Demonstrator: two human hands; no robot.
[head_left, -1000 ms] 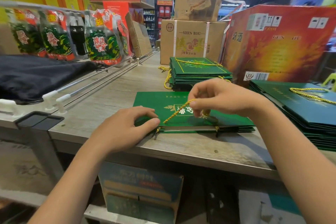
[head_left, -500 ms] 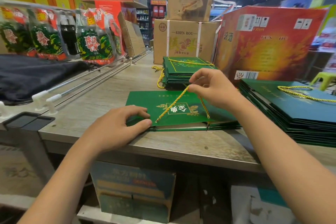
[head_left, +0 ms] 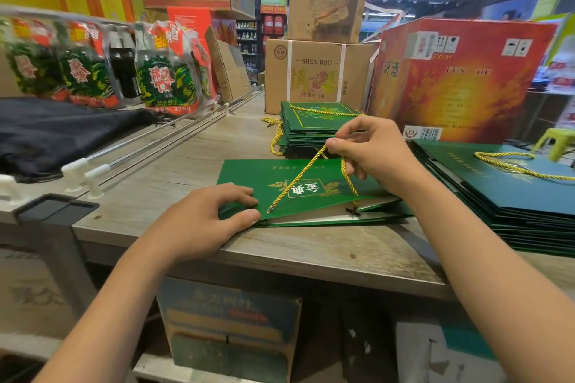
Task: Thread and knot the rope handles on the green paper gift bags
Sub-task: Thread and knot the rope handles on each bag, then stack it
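Left hand (head_left: 203, 221): palm down at 7 o'clock of the flat bag, fingers and thumb pinching the bag's near-left corner against the counter.
Right hand (head_left: 376, 151): raised over the bag at its 1 o'clock, thumb and forefinger clenched on the top of the rope loop, other fingers curled beneath.
Green gift bag (head_left: 273, 182): lying flat near the counter's front edge, printed face up, mouth toward the front edge, top panel lifted slightly at the right so the pale lining shows.
Gold rope handle (head_left: 294, 185): pulled taut into an inverted V; left strand running down to a hole near the bag's near-left edge, right strand dropping to a hole at 5 o'clock of the print; small dark bit at that right hole, too small to tell.
Far stack of bags (head_left: 311, 127): at 12 o'clock of the flat bag, gold handles draped over its top and left side.
Right stack of bags (head_left: 504, 190): at 3 o'clock, well apart from the left hand, one gold handle lying across the top.
Wooden counter (head_left: 186, 162): bearing all three.
Red carton (head_left: 460, 81): upright behind the right stack.
Brown cartons (head_left: 317, 71): stacked at 12 o'clock, behind the far stack.
Dark cloth (head_left: 62, 130): at 10 o'clock, beyond the metal rails.
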